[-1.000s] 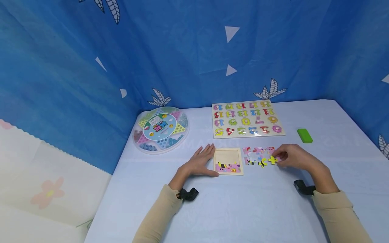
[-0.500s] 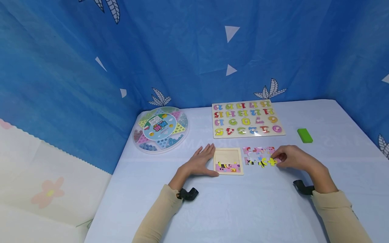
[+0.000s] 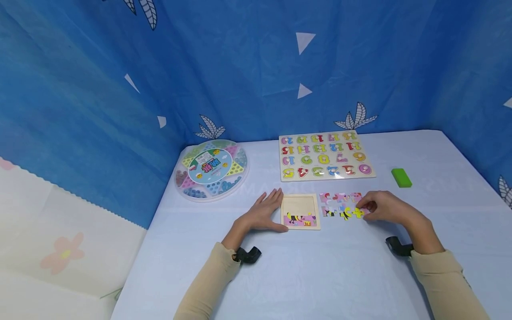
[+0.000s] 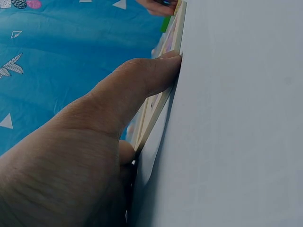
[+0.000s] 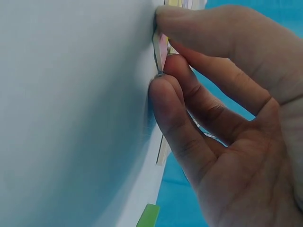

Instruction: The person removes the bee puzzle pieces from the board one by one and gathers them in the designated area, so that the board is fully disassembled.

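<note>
In the head view, my left hand (image 3: 262,214) is spread at the left side of a small square wooden puzzle tray (image 3: 318,213). Its thumb touches the tray's near edge, as the left wrist view also shows. Joined pieces with a yellow-and-black figure on pink fill the tray's lower part; bare wood shows above them. To the tray's right lie several loose jigsaw pieces (image 3: 340,198) in rows. At their right end my right hand (image 3: 386,207) pinches a yellow-and-pink jigsaw piece (image 3: 358,213) low over the table. In the right wrist view, thumb and fingertips surround that piece (image 5: 162,49).
A wooden number puzzle board (image 3: 328,156) lies behind the pieces. A round Chinese checkers set (image 3: 211,171) is at the back left. The green block (image 3: 401,178) sits to the right. Blue curtain (image 3: 256,66) closes off the table's (image 3: 312,275) far side.
My right hand has shifted very slightly, and the yellow piece at its fingertips now lies a little lower and shows more pink. The left hand and the tray stay put.
</note>
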A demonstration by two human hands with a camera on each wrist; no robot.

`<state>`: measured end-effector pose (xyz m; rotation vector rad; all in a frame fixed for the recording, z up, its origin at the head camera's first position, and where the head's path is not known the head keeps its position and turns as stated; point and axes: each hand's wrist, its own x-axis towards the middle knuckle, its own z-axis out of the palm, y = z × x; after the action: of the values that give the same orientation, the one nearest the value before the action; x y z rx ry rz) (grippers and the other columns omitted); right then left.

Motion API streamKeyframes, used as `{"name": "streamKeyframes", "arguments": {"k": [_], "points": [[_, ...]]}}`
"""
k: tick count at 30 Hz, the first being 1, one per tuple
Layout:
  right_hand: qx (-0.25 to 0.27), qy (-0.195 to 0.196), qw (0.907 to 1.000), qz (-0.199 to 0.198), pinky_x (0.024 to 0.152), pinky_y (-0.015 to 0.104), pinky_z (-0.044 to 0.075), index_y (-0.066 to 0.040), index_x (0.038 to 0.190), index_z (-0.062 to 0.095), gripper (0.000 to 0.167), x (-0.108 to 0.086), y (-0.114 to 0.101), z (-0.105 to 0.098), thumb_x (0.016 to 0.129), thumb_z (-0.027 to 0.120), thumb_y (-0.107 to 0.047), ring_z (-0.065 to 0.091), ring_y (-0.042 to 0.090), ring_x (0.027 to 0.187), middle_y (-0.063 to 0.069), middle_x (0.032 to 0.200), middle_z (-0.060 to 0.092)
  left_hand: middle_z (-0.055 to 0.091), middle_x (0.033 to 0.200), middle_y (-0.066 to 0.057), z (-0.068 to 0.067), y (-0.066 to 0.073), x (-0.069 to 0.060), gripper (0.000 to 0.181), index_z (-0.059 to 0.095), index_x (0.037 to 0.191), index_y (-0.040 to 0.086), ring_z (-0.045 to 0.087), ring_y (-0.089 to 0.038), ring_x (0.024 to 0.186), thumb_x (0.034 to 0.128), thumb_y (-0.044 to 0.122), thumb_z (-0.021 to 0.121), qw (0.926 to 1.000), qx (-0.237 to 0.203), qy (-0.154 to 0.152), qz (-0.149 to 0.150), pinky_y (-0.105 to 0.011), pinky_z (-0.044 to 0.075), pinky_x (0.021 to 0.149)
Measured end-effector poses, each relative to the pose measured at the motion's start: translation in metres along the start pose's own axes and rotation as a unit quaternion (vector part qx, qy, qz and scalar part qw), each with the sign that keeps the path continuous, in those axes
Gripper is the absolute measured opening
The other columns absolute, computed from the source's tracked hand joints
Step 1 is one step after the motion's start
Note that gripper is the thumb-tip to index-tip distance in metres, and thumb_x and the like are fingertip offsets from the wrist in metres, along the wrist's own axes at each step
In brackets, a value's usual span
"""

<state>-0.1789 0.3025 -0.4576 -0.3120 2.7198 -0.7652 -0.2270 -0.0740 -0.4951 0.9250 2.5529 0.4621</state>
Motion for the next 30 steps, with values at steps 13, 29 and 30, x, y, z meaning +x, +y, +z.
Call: {"name": "streamKeyframes", "arguments": {"k": [13,29,30], "points": [[-0.003,0.003,1.0000,0.001,0.064,0.019,0.050,-0.001,0.100,0.073,0.031,-0.0002,0.0003,0.0007,0.072,0.083,-0.008,0.053,0.017,0.080,0.005,0.091,0.065,-0.001,0.166,0.001,0.0026,-0.0010,0.0018,0.114,0.006,0.157,0.012,-0.006,-0.012,0.153,0.0772,0.064,0.069,1.0000,0.003,0.004,-0.001,-0.038,-0.004,0.126],[0.001,0.011,0.9999,0.008,0.065,0.020,0.051,-0.001,0.103,0.071,0.035,-0.0006,0.0007,0.0007,0.071,0.084,-0.009,0.053,0.018,0.082,0.006,0.093,0.065,-0.001,0.166,0.001,0.0021,-0.0010,0.0013,0.114,0.005,0.157,0.012,-0.006,-0.012,0.153,0.0772,0.064,0.068,1.0000,0.004,0.004,0.000,-0.038,-0.004,0.126],[0.002,0.013,0.9999,0.010,0.065,0.020,0.051,-0.001,0.104,0.071,0.036,-0.0004,0.0001,0.0007,0.071,0.084,-0.009,0.053,0.018,0.082,0.006,0.093,0.066,-0.001,0.166,0.001,0.0023,-0.0012,0.0015,0.114,0.005,0.157,0.012,-0.006,-0.012,0.153,0.0772,0.064,0.068,1.0000,0.005,0.003,-0.001,-0.037,-0.004,0.126]]}}
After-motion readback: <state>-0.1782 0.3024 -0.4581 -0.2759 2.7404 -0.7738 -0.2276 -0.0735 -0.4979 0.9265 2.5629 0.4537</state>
